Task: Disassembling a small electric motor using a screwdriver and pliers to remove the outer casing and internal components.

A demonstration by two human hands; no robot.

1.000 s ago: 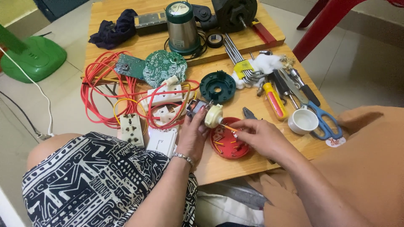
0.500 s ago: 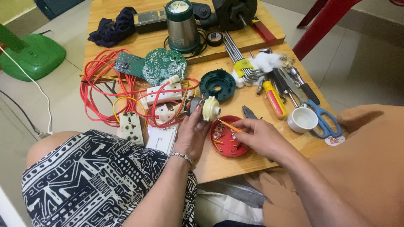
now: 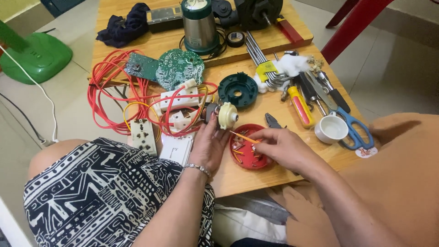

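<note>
My left hand (image 3: 209, 145) holds a small motor with a cream round face (image 3: 226, 115) just above the wooden table (image 3: 238, 180). My right hand (image 3: 280, 145) pinches a thin orange wire (image 3: 243, 137) that runs toward the motor. Under both hands lies a red round plastic cover (image 3: 249, 153) with short wire ends inside it. A dark green round part (image 3: 237, 89) rests just beyond the motor.
Red and yellow wires (image 3: 114, 98) tangle around white sockets (image 3: 180, 98) on the left. Green circuit boards (image 3: 176, 68), a steel jar (image 3: 198, 25), hex keys (image 3: 257, 50), a yellow screwdriver (image 3: 300, 106), blue scissors (image 3: 354, 128), pliers (image 3: 273, 121) and a white cup (image 3: 331, 129) crowd the table.
My left hand has kept the motor nearly still, drifting slightly left. My right hand has drawn the orange wire out from the motor toward the red cover.
</note>
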